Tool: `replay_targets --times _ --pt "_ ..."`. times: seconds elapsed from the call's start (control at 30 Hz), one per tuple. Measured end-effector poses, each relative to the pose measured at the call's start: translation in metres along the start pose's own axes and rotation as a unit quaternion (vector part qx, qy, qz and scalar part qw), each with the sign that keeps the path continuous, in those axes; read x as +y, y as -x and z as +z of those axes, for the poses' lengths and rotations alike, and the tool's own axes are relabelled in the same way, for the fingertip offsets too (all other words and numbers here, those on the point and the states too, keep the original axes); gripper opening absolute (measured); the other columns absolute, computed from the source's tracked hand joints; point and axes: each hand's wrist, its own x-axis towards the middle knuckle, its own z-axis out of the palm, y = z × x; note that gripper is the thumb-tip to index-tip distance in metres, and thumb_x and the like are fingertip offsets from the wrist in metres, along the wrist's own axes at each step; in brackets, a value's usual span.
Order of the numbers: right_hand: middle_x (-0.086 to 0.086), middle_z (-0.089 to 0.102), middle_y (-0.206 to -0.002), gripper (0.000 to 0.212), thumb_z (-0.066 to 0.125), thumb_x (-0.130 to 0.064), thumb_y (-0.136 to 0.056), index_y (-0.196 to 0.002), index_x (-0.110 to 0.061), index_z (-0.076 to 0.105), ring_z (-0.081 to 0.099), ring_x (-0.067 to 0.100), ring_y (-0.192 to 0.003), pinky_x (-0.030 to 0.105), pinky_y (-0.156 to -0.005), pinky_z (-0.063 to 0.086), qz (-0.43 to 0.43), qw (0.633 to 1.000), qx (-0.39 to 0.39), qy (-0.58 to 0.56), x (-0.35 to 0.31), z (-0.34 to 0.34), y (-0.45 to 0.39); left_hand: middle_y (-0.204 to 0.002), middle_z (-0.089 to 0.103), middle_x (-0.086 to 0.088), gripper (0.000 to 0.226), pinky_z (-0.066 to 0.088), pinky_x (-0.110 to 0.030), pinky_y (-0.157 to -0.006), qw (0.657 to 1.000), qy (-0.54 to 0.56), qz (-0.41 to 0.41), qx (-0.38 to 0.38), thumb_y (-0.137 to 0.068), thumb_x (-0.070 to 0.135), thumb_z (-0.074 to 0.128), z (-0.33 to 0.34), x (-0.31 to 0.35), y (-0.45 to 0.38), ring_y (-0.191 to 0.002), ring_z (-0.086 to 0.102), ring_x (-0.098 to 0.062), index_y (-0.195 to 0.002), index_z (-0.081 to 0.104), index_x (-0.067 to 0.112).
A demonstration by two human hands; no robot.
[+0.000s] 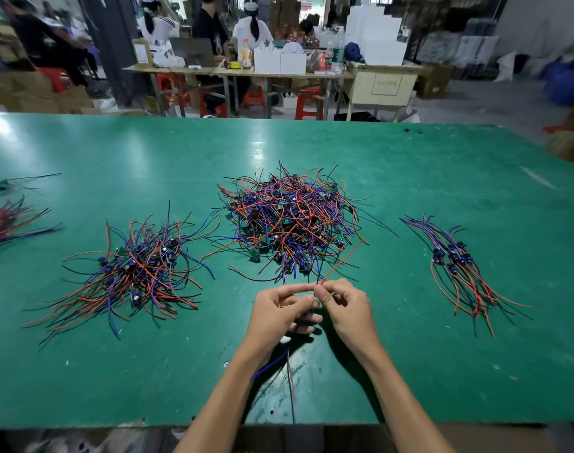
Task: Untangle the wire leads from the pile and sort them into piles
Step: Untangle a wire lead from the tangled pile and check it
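Note:
A big tangled pile of red, blue and black wire leads with small green boards (pixel 289 220) lies in the middle of the green table (pixel 442 178). A flatter pile of leads (pixel 132 273) lies to its left and a neat combed bundle (pixel 458 269) to its right. My left hand (pixel 279 312) and my right hand (pixel 344 305) meet just in front of the big pile, both pinching one wire lead (pixel 341 259). Its red wire runs up toward the pile. Blue, red and black wire ends (pixel 279 364) hang below my left hand.
More red and black leads (pixel 4 220) lie at the table's left edge. Behind the table, people sit at a cluttered workbench (pixel 240 70) with red stools, boxes and bottles. The table's near edge (pixel 116 425) runs just below my forearms.

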Motion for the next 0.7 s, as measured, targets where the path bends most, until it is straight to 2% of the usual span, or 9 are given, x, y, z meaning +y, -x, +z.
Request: replay_targets --times 0.1,0.2,0.27,0.33,0.4,0.47,0.53,0.63,0.7 --pt "0.000 0.064 -0.085 0.010 0.073 -0.031 -0.090 -0.084 -0.036 0.080 0.058 0.011 -0.077 0.017 -0.069 0.042 -0.025 0.999 0.021 0.006 -0.0051 -0.0007 0.0018 -0.084 0.076 -0.013 0.009 0.061 -0.028 -0.059 1.000 -0.018 -0.016 0.012 -0.092 0.006 0.068 0.0023 0.0026 -0.0024 -0.070 0.075 -0.025 -0.092 0.077 0.007" --pt "0.008 0.060 -0.090 0.012 0.070 -0.032 -0.091 -0.093 -0.033 0.081 0.051 0.012 -0.072 0.017 -0.069 0.042 -0.025 0.999 0.009 -0.020 -0.0075 -0.0017 0.0030 -0.082 0.075 -0.013 0.010 0.062 -0.030 -0.065 0.999 -0.028 -0.015 0.023 -0.092 0.007 0.069 0.0042 0.0036 -0.0053 -0.069 0.075 -0.025 -0.085 0.076 0.005" --pt "0.008 0.063 -0.094 0.017 0.066 -0.025 -0.096 -0.100 -0.035 0.079 0.056 0.012 -0.077 0.023 -0.076 0.047 -0.022 0.999 -0.019 -0.012 -0.0071 -0.0010 0.0029 -0.081 0.075 -0.013 0.010 0.062 -0.030 -0.067 0.999 -0.024 -0.007 0.031 -0.092 0.006 0.068 0.0053 0.0026 -0.0047 -0.069 0.074 -0.022 -0.085 0.075 0.005" --pt "0.001 0.068 -0.098 0.021 0.063 -0.020 -0.100 -0.102 -0.035 0.078 0.065 0.013 -0.091 0.029 -0.086 0.050 -0.022 0.999 -0.047 0.002 -0.0053 0.0017 0.0041 -0.082 0.077 -0.011 0.012 0.062 -0.030 -0.069 0.999 -0.025 0.005 0.038 -0.092 0.004 0.068 0.0056 0.0015 -0.0035 -0.069 0.074 -0.018 -0.082 0.073 0.004" --pt "-0.004 0.073 -0.098 0.021 0.063 -0.021 -0.099 -0.096 -0.036 0.077 0.068 0.010 -0.096 0.027 -0.087 0.052 -0.016 0.999 -0.051 -0.008 -0.0050 0.0042 0.0056 -0.087 0.078 -0.008 0.013 0.062 -0.028 -0.068 0.999 -0.026 0.016 0.040 -0.092 0.001 0.067 0.0065 -0.0003 -0.0031 -0.069 0.073 -0.016 -0.079 0.071 0.003" --pt "-0.006 0.075 -0.094 0.019 0.062 -0.025 -0.092 -0.086 -0.032 0.078 0.070 0.007 -0.087 0.020 -0.077 0.054 0.013 0.998 -0.041 -0.054 -0.0069 0.0046 0.0059 -0.086 0.077 -0.009 0.014 0.060 -0.026 -0.064 0.998 -0.039 0.024 0.035 -0.092 -0.001 0.067 0.0088 -0.0010 -0.0020 -0.067 0.072 -0.018 -0.079 0.067 0.000" --pt "-0.006 0.075 -0.090 0.017 0.061 -0.029 -0.088 -0.083 -0.028 0.077 0.068 0.009 -0.080 0.024 -0.070 0.054 0.041 0.996 -0.035 -0.067 -0.0057 0.0042 0.0044 -0.073 0.072 -0.011 0.017 0.058 -0.026 -0.059 0.997 -0.065 0.031 0.028 -0.093 -0.001 0.065 0.0104 -0.0013 -0.0011 -0.061 0.068 -0.020 -0.076 0.063 0.001" --pt "-0.010 0.074 -0.088 0.017 0.059 -0.034 -0.087 -0.081 -0.032 0.074 0.064 0.005 -0.079 0.030 -0.075 0.050 0.043 0.998 -0.031 -0.022 -0.0019 0.0053 0.0008 -0.061 0.066 -0.004 0.019 0.055 -0.026 -0.051 0.994 -0.099 0.028 0.024 -0.094 0.001 0.064 0.0083 0.0004 -0.0006 -0.055 0.066 -0.016 -0.075 0.059 0.004" --pt "-0.011 0.073 -0.088 0.019 0.056 -0.037 -0.086 -0.078 -0.038 0.073 0.062 0.005 -0.077 0.030 -0.075 0.048 0.048 0.999 -0.021 -0.009 -0.0035 0.0068 -0.0016 -0.058 0.063 -0.008 0.019 0.053 -0.025 -0.047 0.993 -0.111 0.028 0.020 -0.094 0.000 0.063 0.0058 0.0008 -0.0014 -0.051 0.064 -0.016 -0.076 0.057 0.003"
